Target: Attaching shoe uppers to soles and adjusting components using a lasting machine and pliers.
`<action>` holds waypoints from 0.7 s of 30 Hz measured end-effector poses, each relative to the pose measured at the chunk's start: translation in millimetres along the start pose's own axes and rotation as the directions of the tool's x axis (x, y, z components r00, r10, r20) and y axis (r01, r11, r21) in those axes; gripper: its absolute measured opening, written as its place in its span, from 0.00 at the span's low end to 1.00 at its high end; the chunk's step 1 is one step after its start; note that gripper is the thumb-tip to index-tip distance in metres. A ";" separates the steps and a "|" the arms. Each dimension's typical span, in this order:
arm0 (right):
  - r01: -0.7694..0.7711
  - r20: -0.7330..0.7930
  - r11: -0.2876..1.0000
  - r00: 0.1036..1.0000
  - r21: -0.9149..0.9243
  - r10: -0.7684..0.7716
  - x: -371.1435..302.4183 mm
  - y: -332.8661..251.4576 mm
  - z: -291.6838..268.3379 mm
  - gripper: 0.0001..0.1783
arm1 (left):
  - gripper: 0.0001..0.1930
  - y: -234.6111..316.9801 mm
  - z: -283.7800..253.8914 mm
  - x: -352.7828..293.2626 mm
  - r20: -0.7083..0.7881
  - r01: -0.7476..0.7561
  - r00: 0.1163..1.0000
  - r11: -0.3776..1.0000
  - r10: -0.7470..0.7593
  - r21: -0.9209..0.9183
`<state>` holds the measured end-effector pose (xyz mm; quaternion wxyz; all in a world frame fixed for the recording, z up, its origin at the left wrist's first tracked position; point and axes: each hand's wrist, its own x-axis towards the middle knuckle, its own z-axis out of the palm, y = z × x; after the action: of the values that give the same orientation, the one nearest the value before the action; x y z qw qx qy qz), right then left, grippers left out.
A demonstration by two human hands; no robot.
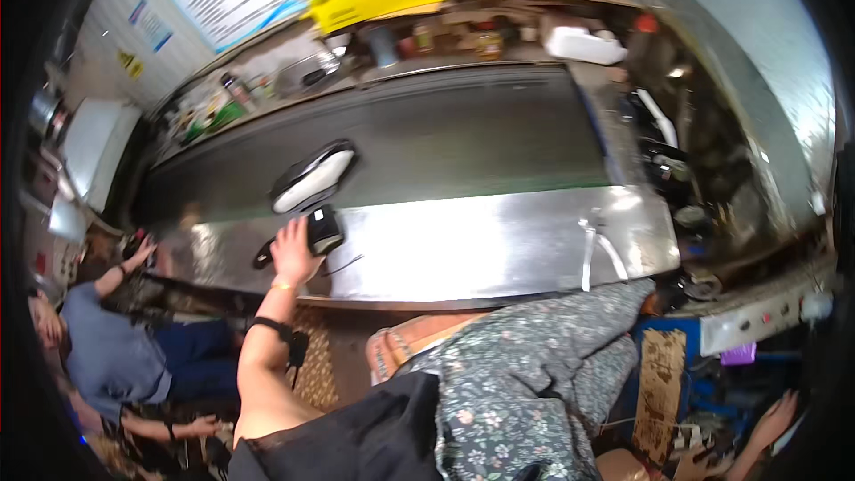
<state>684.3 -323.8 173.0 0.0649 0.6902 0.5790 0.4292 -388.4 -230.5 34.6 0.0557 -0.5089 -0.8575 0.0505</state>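
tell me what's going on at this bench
The person's left hand is on a dark item, probably a shoe, at the metal worktop. Just beyond it, a black shoe with a white sole lies on the dark surface. A silver tool lies farther right. At left, someone in a blue-grey shirt reaches toward the bench.

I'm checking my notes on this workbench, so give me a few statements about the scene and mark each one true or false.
1. The left hand is on a black shoe. True.
2. A second shoe has its sole facing down out of sight. False: its white sole shows.
3. The metal pliers-like tool lies on the shiny steel strip. True.
4. That tool is left of the left hand. False: it is to the right.
5. The white plastic container is beyond the dark surface. True.
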 end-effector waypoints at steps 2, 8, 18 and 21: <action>-0.127 0.132 0.864 0.989 0.488 0.071 -21.5 -88.9 24.5 0.20 | 0.55 -5.3 -2.7 9.8 0.006 -0.018 1.000 0.999 0.018 0.027; -0.166 0.254 0.544 0.963 0.823 -0.090 -62.9 -381.3 -28.5 0.10 | 0.55 -1.4 -14.9 59.8 0.265 -0.182 0.944 0.979 0.199 -0.087; -0.488 0.352 -0.337 0.851 0.805 -0.390 86.4 -487.4 -216.9 0.31 | 0.47 169.8 -121.2 41.6 -0.009 0.283 0.693 -0.283 0.721 -0.917; -0.557 0.061 -0.729 0.809 0.398 -0.585 96.9 -491.1 -240.6 0.60 | 0.61 280.5 -137.9 -2.9 -0.436 0.376 0.650 -0.762 0.623 -0.528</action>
<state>154.8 -181.3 85.0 -0.4353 0.3123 0.5198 -0.6654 -123.4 -95.2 130.6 -0.6970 -0.4021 -0.0741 -0.5891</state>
